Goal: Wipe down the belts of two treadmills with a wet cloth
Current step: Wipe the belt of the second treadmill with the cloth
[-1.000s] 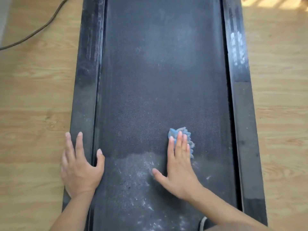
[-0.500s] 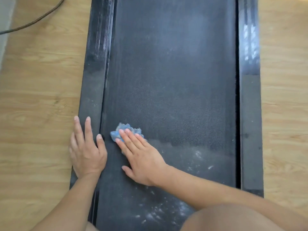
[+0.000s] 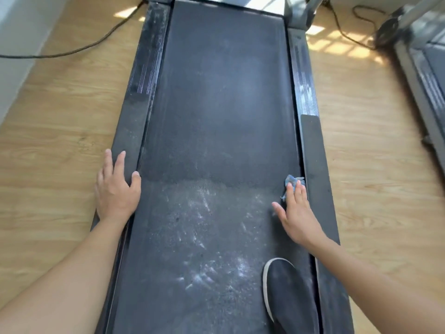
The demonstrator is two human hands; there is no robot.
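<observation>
A dark treadmill belt (image 3: 224, 112) runs up the middle of the view. Its near part is dusty with white specks, its far part darker. My right hand (image 3: 297, 213) presses a small blue cloth (image 3: 292, 183) flat on the belt at its right edge, fingers straight. My left hand (image 3: 115, 189) rests flat on the left side rail (image 3: 134, 121), its thumb on the rail's inner edge. A second treadmill (image 3: 426, 75) shows at the far right edge.
A dark shoe (image 3: 289, 297) stands on the belt's near right. Wooden floor (image 3: 57, 145) lies on both sides. A black cable (image 3: 79, 48) crosses the floor at the upper left, another cable (image 3: 346, 34) at the upper right. A white wall (image 3: 14, 44) borders the left.
My right hand slid the cloth from the belt's left side across to its right edge. The view rose, showing the treadmill's far end and the shoe. My left hand stayed on the rail.
</observation>
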